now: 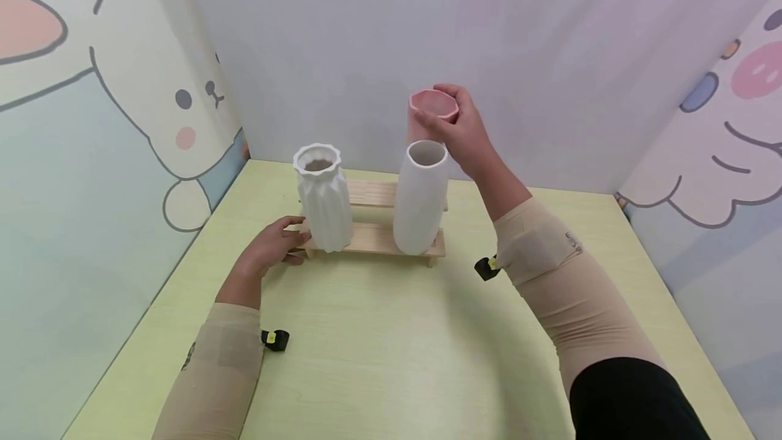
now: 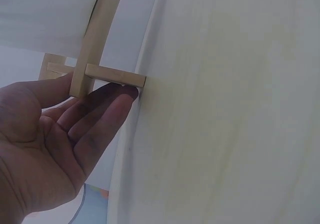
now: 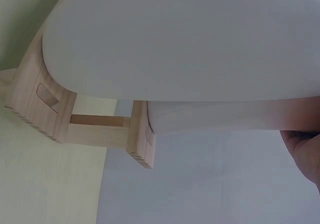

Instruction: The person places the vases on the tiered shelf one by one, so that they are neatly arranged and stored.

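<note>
A two-step wooden stand (image 1: 374, 237) sits toward the back of the table. My left hand (image 1: 271, 248) holds its left end, thumb at the shelf board and fingers beneath, by the leg, as the left wrist view shows. On the lower step stand a pleated white vase (image 1: 326, 212) at left and a smooth white vase (image 1: 420, 206) at right. Behind the smooth one is a pink vase (image 1: 419, 129) with an angular rim; my right hand (image 1: 467, 129) grips it near the top. In the right wrist view, its base meets the upper step (image 3: 142, 136).
The pale yellow table (image 1: 391, 352) runs back to a plain light curtain (image 1: 318, 53). Cartoon-printed panels rise at left (image 1: 140, 87) and right (image 1: 721, 134). Small black wrist devices are strapped to both sleeves.
</note>
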Action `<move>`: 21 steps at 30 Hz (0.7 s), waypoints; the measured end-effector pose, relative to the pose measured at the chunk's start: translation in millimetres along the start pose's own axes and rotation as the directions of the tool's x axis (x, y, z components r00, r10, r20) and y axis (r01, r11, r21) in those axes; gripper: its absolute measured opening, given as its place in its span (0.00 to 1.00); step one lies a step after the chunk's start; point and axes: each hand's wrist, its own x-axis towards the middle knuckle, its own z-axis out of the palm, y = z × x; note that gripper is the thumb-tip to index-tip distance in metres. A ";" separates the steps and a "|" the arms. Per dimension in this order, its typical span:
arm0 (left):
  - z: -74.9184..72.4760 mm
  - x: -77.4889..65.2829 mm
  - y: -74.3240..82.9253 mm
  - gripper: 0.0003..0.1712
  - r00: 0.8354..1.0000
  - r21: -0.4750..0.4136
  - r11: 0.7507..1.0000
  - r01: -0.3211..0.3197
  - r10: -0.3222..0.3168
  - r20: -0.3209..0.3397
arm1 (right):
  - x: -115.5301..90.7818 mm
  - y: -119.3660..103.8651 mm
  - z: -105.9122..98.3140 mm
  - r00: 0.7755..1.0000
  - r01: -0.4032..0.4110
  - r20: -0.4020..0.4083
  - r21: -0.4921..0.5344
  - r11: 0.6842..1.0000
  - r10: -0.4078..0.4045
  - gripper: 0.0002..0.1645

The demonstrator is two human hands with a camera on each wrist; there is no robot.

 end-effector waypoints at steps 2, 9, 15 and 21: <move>-1.3 0.0 0.3 0.37 1.000 0.003 1.000 -0.003 0.003 -0.004 | 0.4 -0.5 0.3 1.000 0.003 0.000 0.002 1.000 -0.003 0.43; -3.4 1.4 -1.1 0.38 1.000 -0.004 1.000 -0.005 0.005 0.000 | 2.5 -1.1 2.8 1.000 -0.008 0.020 0.002 1.000 0.008 0.45; -2.5 0.9 -1.8 0.36 1.000 -0.004 1.000 0.000 0.000 -0.007 | 5.3 2.1 3.7 0.998 -0.020 0.052 0.007 1.000 0.020 0.45; -3.0 1.7 -2.7 0.36 1.000 0.009 1.000 -0.006 0.006 -0.013 | 5.6 2.9 2.2 0.998 -0.036 0.054 0.008 0.999 0.036 0.46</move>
